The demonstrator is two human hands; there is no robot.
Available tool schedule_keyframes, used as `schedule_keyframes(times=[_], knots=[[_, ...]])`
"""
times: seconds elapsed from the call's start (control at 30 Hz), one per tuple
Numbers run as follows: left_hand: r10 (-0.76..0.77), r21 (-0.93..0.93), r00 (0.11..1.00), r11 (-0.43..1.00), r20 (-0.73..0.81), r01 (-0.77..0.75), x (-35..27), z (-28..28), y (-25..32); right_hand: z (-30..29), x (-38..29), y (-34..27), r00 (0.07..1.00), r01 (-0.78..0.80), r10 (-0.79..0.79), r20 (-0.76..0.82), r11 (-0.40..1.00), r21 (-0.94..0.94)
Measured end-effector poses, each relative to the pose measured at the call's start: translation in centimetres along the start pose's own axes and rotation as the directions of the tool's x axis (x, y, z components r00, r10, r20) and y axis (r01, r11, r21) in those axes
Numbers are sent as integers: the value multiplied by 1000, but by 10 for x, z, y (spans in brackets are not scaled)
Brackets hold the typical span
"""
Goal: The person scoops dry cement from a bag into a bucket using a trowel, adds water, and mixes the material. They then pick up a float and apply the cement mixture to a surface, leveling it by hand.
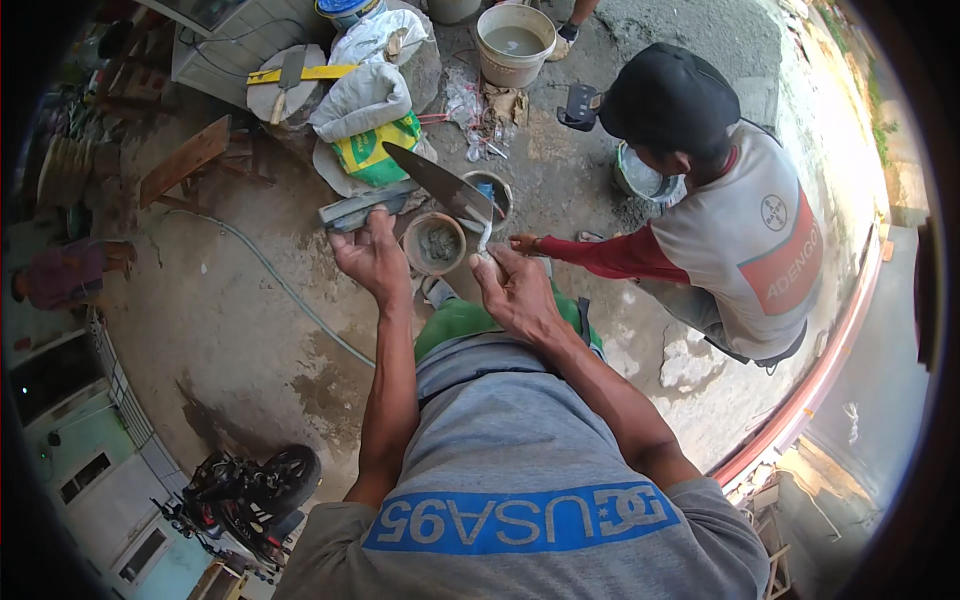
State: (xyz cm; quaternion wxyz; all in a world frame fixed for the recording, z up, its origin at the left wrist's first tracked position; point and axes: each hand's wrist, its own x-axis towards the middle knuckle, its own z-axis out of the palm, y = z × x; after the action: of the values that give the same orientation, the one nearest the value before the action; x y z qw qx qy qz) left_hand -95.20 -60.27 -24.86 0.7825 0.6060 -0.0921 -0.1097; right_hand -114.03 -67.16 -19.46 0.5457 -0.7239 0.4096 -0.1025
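My right hand (517,289) grips the pale, bent neck and handle end of a pointed mason's trowel (442,180). Its grey blade points up and to the left, away from me. In my left hand (379,255) is a long grey bar (367,206), stained with mortar; its exact kind is unclear. The trowel's tip lies above the bar's far side, apparently apart from it. Between and beyond my hands stands a small bucket of wet mortar (435,244). Behind the blade, a second small bucket (504,196) is partly hidden.
A co-worker (712,202) squats at my right, an arm reaching toward my right hand, near another bucket (645,176). Ahead are a water bucket (516,45), a green-yellow sack (379,150) and a yellow spirit level (322,73) under another trowel (291,71). A hose (281,274) crosses the floor.
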Motion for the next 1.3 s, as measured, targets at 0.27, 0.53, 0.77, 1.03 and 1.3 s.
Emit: schedule_keyframes(times=[0.27, 0.53, 0.77, 1.03, 1.3], knots=[[-292, 3, 915, 952, -280, 305, 9, -89, -5, -1, -13, 38, 979, -147, 165, 119, 978, -148], [-467, -271, 877, 864, -112, 425, -7, -120, -8, 2, -12, 39, 991, -123, 114, 68, 980, 155], [-430, -486, 903, 789, 0, 376, 1, -70, 12, 20, -16, -16, 985, 112, -114, 133, 993, 24], [-431, -590, 902, 721, 28, 363, 4, -64, 18, 52, 8, -19, 995, 96, -97, 20, 992, 78], [-187, -134, 982, 974, -29, 181, 21, -90, -3, 44, -14, -34, 957, 258, -284, -65, 928, -268]])
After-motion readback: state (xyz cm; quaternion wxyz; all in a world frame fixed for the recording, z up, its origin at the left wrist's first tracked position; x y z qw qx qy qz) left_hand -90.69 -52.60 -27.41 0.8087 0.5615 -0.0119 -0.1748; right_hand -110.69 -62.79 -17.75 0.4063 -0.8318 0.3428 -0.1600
